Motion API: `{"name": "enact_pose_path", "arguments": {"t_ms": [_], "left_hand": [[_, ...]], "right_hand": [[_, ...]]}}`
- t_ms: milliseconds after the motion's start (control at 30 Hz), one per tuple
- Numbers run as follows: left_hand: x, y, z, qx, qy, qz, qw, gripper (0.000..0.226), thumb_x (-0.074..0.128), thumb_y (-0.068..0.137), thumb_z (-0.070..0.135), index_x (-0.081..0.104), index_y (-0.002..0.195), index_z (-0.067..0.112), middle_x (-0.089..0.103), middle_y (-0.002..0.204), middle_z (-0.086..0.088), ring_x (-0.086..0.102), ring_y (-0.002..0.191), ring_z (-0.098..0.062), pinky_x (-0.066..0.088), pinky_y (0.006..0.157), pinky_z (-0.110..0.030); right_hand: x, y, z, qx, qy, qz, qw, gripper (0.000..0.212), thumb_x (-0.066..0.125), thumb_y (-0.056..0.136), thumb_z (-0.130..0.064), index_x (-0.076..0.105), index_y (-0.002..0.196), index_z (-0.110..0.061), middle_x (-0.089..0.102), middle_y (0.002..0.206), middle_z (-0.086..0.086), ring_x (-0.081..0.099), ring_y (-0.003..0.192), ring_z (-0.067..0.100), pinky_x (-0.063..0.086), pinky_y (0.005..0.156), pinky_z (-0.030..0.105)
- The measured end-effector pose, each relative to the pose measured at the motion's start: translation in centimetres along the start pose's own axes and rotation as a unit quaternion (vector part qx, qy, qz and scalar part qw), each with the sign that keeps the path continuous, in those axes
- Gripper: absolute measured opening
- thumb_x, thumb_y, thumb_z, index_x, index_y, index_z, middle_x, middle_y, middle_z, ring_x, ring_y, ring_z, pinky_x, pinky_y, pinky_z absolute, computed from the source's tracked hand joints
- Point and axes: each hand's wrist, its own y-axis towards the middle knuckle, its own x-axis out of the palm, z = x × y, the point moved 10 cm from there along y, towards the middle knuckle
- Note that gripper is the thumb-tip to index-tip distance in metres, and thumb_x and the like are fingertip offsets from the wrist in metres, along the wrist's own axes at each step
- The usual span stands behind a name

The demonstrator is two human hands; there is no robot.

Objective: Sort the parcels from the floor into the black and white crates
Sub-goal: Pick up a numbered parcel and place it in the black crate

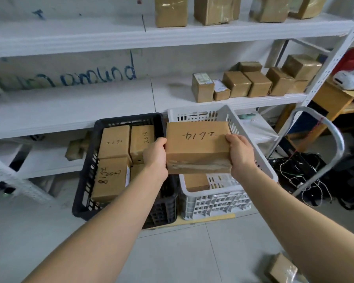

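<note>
The parcel [197, 148], a brown taped carton with a number handwritten on its top face, is held level in the air above the opening of the white crate [229, 199]. The left hand [154, 155] grips its left end and the right hand [240, 154] its right end, each with the thumb on the top face and the fingers curled underneath; neither hand has anything else in it. Inside the white crate, below the held parcel, one smaller carton [195, 181] lies on the bottom, and much of the interior is hidden by the load. Touching the white crate on its left side stands the black crate [86, 180], which holds several numbered cartons [109, 178] packed side by side. Behind the white crate runs a white shelf [90, 107] carrying further boxes [236, 83]. To the right of the white crate are a metal trolley handle [335, 144] and a tangle of cables [300, 174]. On the floor, in front of the white crate and off to its right, lies another taped parcel [282, 268]. Assessment: the step in hand is placement, apparently into the white crate. The next move calls for lowering the carton level, keeping it inside the walls, setting it beside or upon the smaller carton, and releasing both hands only once it is seated. The floor parcel is not yet sorted.
</note>
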Motion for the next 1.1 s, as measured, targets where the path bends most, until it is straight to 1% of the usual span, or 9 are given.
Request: {"name": "enact_pose_path", "arguments": {"t_ms": [133, 200, 400, 500, 633, 733, 800, 900, 1100], "left_hand": [[-3.4, 2.5, 1.3, 0.0, -0.019, 0.026, 0.999, 0.018, 0.06, 0.087, 0.027, 0.057, 0.071, 0.018, 0.068, 0.077, -0.003, 0.065, 0.07, -0.019, 0.055, 0.073, -0.036], [-5.1, 3.5, 1.9, -0.002, -0.028, 0.044, 0.999, 0.016, 0.059, 0.087, 0.03, 0.058, 0.075, 0.02, 0.069, 0.085, -0.003, 0.065, 0.075, -0.019, 0.056, 0.078, -0.038], [-9.3, 5.3, 2.6, -0.02, -0.088, 0.11, 0.99, 0.017, 0.058, 0.09, 0.038, 0.056, 0.083, 0.022, 0.065, 0.084, -0.003, 0.063, 0.078, -0.019, 0.051, 0.06, -0.03], [-10.7, 5.6, 1.8, -0.047, -0.122, 0.148, 0.98, 0.02, 0.056, 0.092, 0.038, 0.055, 0.086, 0.02, 0.063, 0.085, -0.004, 0.059, 0.076, -0.021, 0.05, 0.065, -0.033], [-12.5, 6.2, 0.9, -0.047, -0.134, 0.211, 0.967, 0.028, 0.051, 0.094, 0.033, 0.058, 0.113, 0.014, 0.064, 0.107, -0.007, 0.057, 0.091, -0.023, 0.05, 0.084, -0.04], [-13.3, 6.7, -0.5, -0.062, -0.166, 0.242, 0.954, 0.034, 0.051, 0.093, 0.033, 0.056, 0.122, 0.014, 0.063, 0.115, -0.009, 0.057, 0.106, -0.028, 0.046, 0.095, -0.05], [-13.5, 7.0, -2.0, -0.08, -0.182, 0.246, 0.949, 0.036, 0.049, 0.094, 0.03, 0.054, 0.125, 0.014, 0.062, 0.119, -0.011, 0.058, 0.107, -0.029, 0.047, 0.092, -0.052], [-13.7, 7.4, -4.5, -0.105, -0.2, 0.245, 0.943, 0.031, 0.046, 0.095, 0.02, 0.052, 0.125, 0.012, 0.063, 0.11, -0.013, 0.061, 0.093, -0.026, 0.052, 0.071, -0.046], [-14.3, 8.6, -9.0, -0.173, -0.189, 0.248, 0.934, 0.032, 0.051, 0.093, 0.008, 0.048, 0.124, 0.004, 0.058, 0.116, -0.02, 0.057, 0.101, -0.031, 0.05, 0.087, -0.051]], "right_hand": [[5.0, 0.4, 0.1, -0.017, -0.015, -0.03, 0.999, 0.023, 0.058, 0.088, -0.031, 0.063, 0.109, -0.02, 0.063, 0.097, -0.004, 0.058, 0.088, 0.014, 0.046, 0.065, 0.027], [7.6, 0.7, 0.1, -0.02, -0.026, -0.056, 0.998, 0.019, 0.059, 0.088, -0.03, 0.064, 0.105, -0.023, 0.063, 0.096, -0.005, 0.059, 0.088, 0.013, 0.048, 0.067, 0.028], [15.9, 2.6, 0.3, -0.02, -0.07, -0.166, 0.983, 0.01, 0.06, 0.087, -0.023, 0.066, 0.095, -0.027, 0.064, 0.09, -0.007, 0.057, 0.08, 0.011, 0.048, 0.066, 0.027], [20.0, 3.7, 0.6, -0.032, -0.116, -0.242, 0.963, 0.014, 0.06, 0.088, -0.021, 0.067, 0.099, -0.026, 0.065, 0.095, -0.006, 0.056, 0.084, 0.009, 0.044, 0.068, 0.024], [25.3, 4.8, 1.1, -0.047, -0.178, -0.331, 0.926, 0.015, 0.058, 0.09, -0.021, 0.064, 0.098, -0.032, 0.063, 0.101, -0.006, 0.056, 0.092, 0.014, 0.042, 0.07, 0.023], [28.8, 5.7, 2.5, -0.046, -0.221, -0.378, 0.898, 0.023, 0.059, 0.09, -0.022, 0.065, 0.111, -0.027, 0.061, 0.115, 0.002, 0.055, 0.105, 0.021, 0.044, 0.088, 0.029], [30.4, 6.1, 3.8, -0.043, -0.249, -0.4, 0.881, 0.029, 0.059, 0.089, -0.022, 0.064, 0.118, -0.023, 0.06, 0.114, 0.001, 0.054, 0.104, 0.019, 0.043, 0.091, 0.029], [31.8, 6.4, 6.0, -0.043, -0.293, -0.416, 0.86, 0.029, 0.059, 0.091, -0.022, 0.064, 0.119, -0.023, 0.055, 0.098, -0.007, 0.051, 0.084, 0.006, 0.039, 0.073, 0.016], [33.4, 7.4, 11.1, -0.02, -0.385, -0.422, 0.821, 0.03, 0.057, 0.092, -0.024, 0.063, 0.122, -0.025, 0.051, 0.103, -0.005, 0.05, 0.083, 0.009, 0.041, 0.075, 0.021]]}}
